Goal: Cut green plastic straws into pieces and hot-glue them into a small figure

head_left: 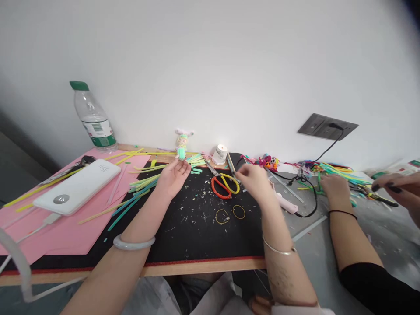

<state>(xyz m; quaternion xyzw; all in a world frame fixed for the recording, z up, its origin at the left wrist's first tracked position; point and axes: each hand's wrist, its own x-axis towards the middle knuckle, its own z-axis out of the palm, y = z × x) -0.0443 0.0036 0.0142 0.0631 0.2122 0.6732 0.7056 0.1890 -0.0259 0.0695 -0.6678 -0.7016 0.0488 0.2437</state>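
Note:
My left hand (173, 177), palm turned up, holds a small doll (182, 146) at its fingertips. The doll has a mint-green lower part, a yellowish middle and a pale pink piece across its top. My right hand (252, 179) is closed in a pinch over the right side of the black mat; whatever lies between its fingertips is too small to make out. Just left of it, scissors (221, 186) with red and yellow handles lie spread. Pipe cleaners (141, 186) in green, yellow and blue lie beside and under my left forearm.
A white power bank (78, 186) rests on pink sheets (78, 236), near a water bottle (95, 118). A paper cup (220, 154) stands by the wall. Two rubber bands (222, 217) lie on the mat (197, 240). Rightward are a pink glue gun (287, 204) and a co-worker's hands (336, 190).

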